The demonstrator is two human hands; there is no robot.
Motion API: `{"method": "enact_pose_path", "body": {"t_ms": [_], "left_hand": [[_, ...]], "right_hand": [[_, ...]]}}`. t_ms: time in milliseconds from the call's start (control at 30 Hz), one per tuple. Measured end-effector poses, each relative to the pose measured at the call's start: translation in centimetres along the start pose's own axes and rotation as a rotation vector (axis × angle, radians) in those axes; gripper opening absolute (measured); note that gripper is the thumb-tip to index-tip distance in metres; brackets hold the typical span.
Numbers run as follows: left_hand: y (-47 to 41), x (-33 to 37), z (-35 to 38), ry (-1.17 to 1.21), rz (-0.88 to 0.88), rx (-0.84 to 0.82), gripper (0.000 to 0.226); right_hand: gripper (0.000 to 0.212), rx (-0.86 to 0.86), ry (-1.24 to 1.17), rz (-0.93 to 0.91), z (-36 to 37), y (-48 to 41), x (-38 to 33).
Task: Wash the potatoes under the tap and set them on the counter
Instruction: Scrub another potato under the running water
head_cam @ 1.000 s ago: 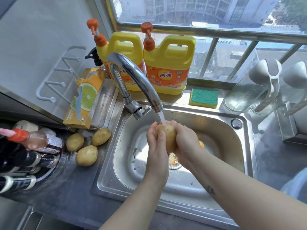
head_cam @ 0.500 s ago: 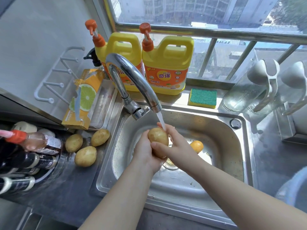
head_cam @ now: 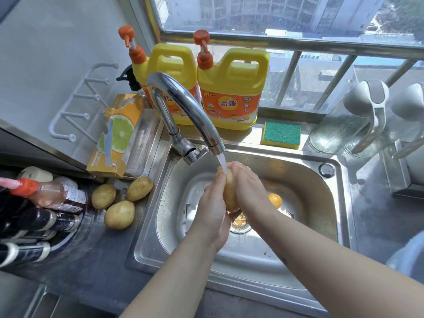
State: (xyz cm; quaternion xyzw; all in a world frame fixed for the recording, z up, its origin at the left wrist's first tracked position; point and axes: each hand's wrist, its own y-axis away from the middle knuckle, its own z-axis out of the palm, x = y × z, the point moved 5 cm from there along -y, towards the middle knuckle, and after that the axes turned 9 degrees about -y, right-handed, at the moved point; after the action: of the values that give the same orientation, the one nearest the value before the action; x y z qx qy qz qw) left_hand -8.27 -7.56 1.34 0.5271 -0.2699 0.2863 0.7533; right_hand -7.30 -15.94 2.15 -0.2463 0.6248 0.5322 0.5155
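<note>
Both forearms [head_cam: 174, 267] are being stretched forward and angled together; the potato [head_cam: 230, 193] is being clasped between the left hand [head_cam: 212, 207] and the right hand [head_cam: 249, 191] (fingers curled round it, palms facing).

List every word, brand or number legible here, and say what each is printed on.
"KEON": orange label of the right yellow detergent jug.
"奇强": same label, under "KEON".
Smaller print on that label: too small to read.
Label of the left yellow jug: mostly hidden behind the tap, unreadable.
Print on the lemon-printed box: too small.
Labels of the bottles at left: blurred.
</note>
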Motion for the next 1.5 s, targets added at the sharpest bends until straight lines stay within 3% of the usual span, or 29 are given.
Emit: {"method": "enact_pose_path", "body": {"t_ms": [167,433,633,733,800,900,1067,1133,1233,1300,1400,1500], "left_hand": [[-0.2,0.5,0.0,0.028,-0.02,-0.018,0.038],[-0.1,0.0,-0.3,0.014,0.063,-0.243,0.04],[-0.9,0.3,0.0,0.02,-0.039,-0.036,0.046],[-1.1,0.3,0.5,0.051,-0.125,-0.046,0.057],[-1.3,0.1,0.2,0.063,-0.157,-0.039,0.047],[-1.5,-0.3,-0.6,0.103,-0.148,-0.077,0.045],[-0.3,0.0,-1.0,0.15,-0.082,-0.116,0.038],[0.1,0.2,-0.9,0.057,-0.013,-0.118,0.037],[0.4,-0.1,-0.7,-0.078,0.062,-0.106,0.036],[0.4,-0.5,-0.6,-0.175,0.101,-0.112,0.045],[-0.1,-1.1,-1.1,-0.299,0.148,-0.069,0.094],[-0.1,-0.9,-1.4,-0.29,0.195,0.023,0.094]], "right_hand": [[0.034,-0.084,0.015,-0.058,0.5,0.9,0.6],[0.041,-0.019,-0.064,-0.002,-0.6,-0.2,0.3],[0.034,-0.048,0.003,-0.111,-0.1,0.3,0.6],[0.034,-0.043,0.024,-0.078,-0.4,0.3,0.9],[0.031,-0.047,0.002,-0.046,-0.9,-0.2,1.2],[0.045,-0.049,-0.033,0.006,-1.6,-0.7,1.3],[0.041,-0.119,-0.098,0.025,-1.8,-0.3,1.6],[0.041,-0.149,-0.08,0.037,-1.3,0.2,1.5],[0.035,-0.05,-0.045,0.077,-1.1,0.2,1.0],[0.019,-0.016,-0.077,0.138,-0.9,0.0,0.8],[0.022,0.006,-0.154,0.198,-0.7,-0.3,0.5],[0.032,0.034,-0.22,0.234,-0.5,-0.6,0.9]]}}
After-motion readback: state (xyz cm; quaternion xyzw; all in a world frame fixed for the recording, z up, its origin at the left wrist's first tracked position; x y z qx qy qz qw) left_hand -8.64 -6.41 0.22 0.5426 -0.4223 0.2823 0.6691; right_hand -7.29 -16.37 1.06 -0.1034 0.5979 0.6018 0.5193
